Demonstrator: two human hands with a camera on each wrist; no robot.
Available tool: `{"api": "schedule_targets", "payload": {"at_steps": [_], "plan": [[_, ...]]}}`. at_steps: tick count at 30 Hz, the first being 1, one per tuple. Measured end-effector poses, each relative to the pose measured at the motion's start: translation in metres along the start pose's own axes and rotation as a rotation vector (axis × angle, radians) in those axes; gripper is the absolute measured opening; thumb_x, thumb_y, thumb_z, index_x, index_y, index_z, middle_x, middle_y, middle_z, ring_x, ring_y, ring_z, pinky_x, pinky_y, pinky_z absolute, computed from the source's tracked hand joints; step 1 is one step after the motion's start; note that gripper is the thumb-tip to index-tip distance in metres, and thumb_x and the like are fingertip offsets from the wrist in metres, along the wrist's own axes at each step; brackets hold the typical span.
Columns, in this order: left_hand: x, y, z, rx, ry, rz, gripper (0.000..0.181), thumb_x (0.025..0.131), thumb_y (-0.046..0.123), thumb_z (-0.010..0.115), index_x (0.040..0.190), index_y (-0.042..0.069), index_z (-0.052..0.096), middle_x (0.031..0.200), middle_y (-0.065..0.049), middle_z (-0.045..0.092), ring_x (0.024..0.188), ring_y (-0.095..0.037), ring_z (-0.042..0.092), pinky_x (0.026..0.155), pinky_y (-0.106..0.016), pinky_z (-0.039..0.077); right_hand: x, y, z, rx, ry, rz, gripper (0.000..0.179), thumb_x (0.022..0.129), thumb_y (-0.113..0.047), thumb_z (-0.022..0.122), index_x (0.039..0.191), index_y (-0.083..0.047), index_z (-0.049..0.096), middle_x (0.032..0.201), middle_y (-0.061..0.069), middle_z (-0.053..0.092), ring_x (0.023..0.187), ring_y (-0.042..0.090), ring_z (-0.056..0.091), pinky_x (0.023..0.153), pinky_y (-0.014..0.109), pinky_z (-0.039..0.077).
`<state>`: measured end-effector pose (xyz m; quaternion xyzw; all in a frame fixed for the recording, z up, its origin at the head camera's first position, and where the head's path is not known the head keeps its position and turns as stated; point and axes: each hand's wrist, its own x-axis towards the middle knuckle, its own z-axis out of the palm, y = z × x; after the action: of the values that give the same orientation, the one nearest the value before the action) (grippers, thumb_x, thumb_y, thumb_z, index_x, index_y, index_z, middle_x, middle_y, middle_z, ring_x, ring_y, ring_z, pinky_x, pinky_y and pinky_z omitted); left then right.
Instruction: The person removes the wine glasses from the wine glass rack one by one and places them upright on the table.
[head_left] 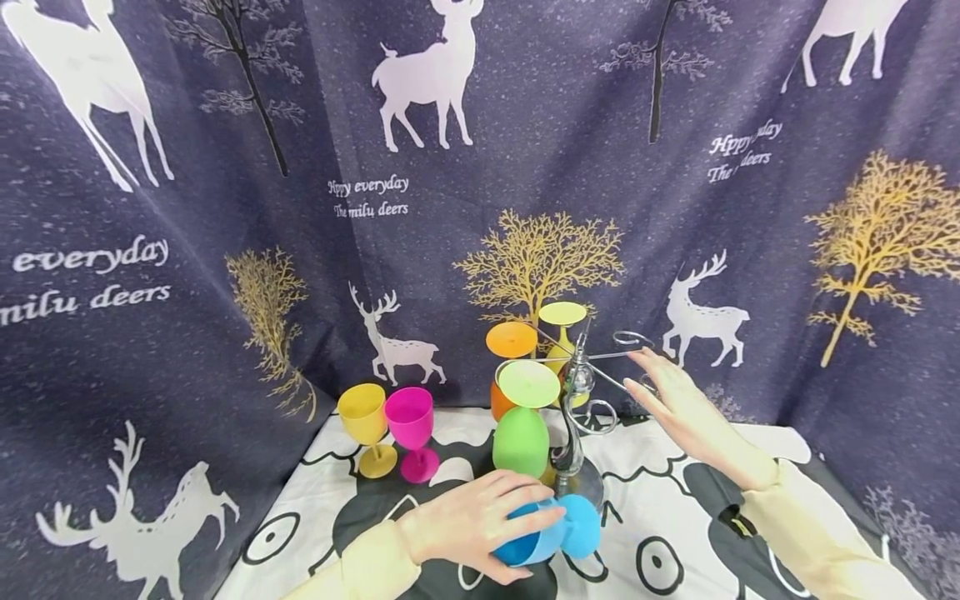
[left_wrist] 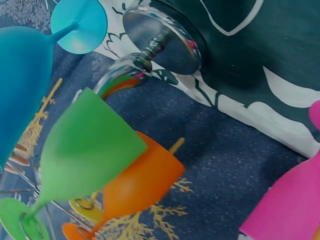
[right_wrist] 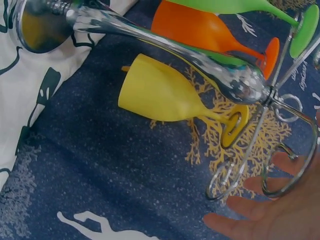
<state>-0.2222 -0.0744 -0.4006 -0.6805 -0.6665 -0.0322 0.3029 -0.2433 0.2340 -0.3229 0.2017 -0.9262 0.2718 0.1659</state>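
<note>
My left hand (head_left: 480,517) holds a blue plastic goblet (head_left: 546,543) tipped on its side low in front, fingers around the bowl; the foot points right. In the left wrist view the blue goblet's bowl (left_wrist: 25,75) is cut off at the edge. A chrome goblet rack (head_left: 572,454) stands just behind it. Hung upside down by their feet on the rack are a green goblet (head_left: 520,442), an orange goblet (head_left: 512,340) and a yellow goblet (right_wrist: 160,92). With fingers extended, my right hand (head_left: 682,408) is at the rack's right wire hooks (right_wrist: 287,190); contact is unclear.
On the left of the table stand a yellow-gold goblet (head_left: 363,417) and a magenta goblet (head_left: 411,421), both upright and side by side. A patterned black-and-white cloth (head_left: 622,525) covers the table. Behind hangs a dark blue deer-print curtain (head_left: 420,275).
</note>
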Motion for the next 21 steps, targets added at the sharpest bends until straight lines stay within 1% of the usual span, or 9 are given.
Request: {"api": "schedule_targets", "payload": {"at_steps": [4,7,10,12,15,18,21], "plan": [[-0.007,0.0,0.0,-0.016,-0.019,-0.051,0.068,0.083,0.053,0.048,0.133,0.008,0.044,0.127,-0.008,0.044,0.117,-0.019,0.038,0.099,-0.029,0.026,0.001,0.001,0.003,-0.058,0.003,-0.023,0.055,0.096,-0.035,0.042,0.138,-0.002,0.031,0.141,0.026,0.02,0.128,0.043,0.011,0.098,0.057,0.011],[-0.015,0.001,-0.001,-0.014,-0.03,-0.083,0.067,0.083,0.053,0.049,0.132,0.008,0.044,0.126,-0.008,0.044,0.116,-0.019,0.039,0.098,-0.03,0.028,0.003,0.002,0.005,-0.105,0.01,-0.051,0.055,0.096,-0.036,0.041,0.138,-0.002,0.032,0.14,0.027,0.021,0.129,0.042,0.011,0.101,0.053,0.009],[-0.024,0.002,-0.003,-0.005,-0.043,-0.113,0.068,0.082,0.053,0.051,0.132,0.008,0.044,0.126,-0.008,0.044,0.114,-0.02,0.04,0.097,-0.03,0.03,0.005,0.002,0.006,-0.145,0.028,-0.091,0.053,0.096,-0.034,0.041,0.136,0.0,0.035,0.138,0.028,0.024,0.129,0.041,0.013,0.103,0.048,0.008],[-0.031,0.002,-0.007,-0.004,-0.048,-0.134,0.069,0.081,0.053,0.053,0.132,0.008,0.045,0.125,-0.008,0.044,0.113,-0.02,0.04,0.095,-0.03,0.033,0.005,0.003,0.007,-0.159,0.038,-0.103,0.051,0.096,-0.033,0.041,0.135,0.0,0.036,0.138,0.028,0.026,0.128,0.042,0.015,0.103,0.047,0.008],[-0.041,0.002,-0.012,0.004,-0.056,-0.175,0.07,0.081,0.053,0.054,0.133,0.008,0.043,0.125,-0.008,0.044,0.111,-0.02,0.041,0.093,-0.032,0.035,0.005,0.003,0.007,-0.161,0.045,-0.103,0.05,0.097,-0.033,0.041,0.135,-0.001,0.037,0.138,0.027,0.026,0.128,0.042,0.015,0.102,0.049,0.01],[-0.052,0.002,-0.018,-0.019,-0.047,-0.23,0.071,0.08,0.052,0.056,0.134,0.009,0.042,0.125,-0.008,0.044,0.112,-0.021,0.041,0.093,-0.033,0.035,0.005,0.004,0.008,-0.16,0.043,-0.103,0.05,0.097,-0.033,0.04,0.135,-0.001,0.037,0.138,0.027,0.027,0.128,0.042,0.015,0.101,0.05,0.012],[-0.062,0.002,-0.021,-0.04,-0.026,-0.275,0.073,0.077,0.049,0.061,0.135,0.01,0.041,0.126,-0.007,0.043,0.114,-0.021,0.04,0.093,-0.034,0.035,0.004,0.005,0.009,-0.158,0.044,-0.109,0.049,0.097,-0.032,0.041,0.134,0.0,0.038,0.137,0.028,0.028,0.127,0.043,0.016,0.101,0.05,0.012]]}}
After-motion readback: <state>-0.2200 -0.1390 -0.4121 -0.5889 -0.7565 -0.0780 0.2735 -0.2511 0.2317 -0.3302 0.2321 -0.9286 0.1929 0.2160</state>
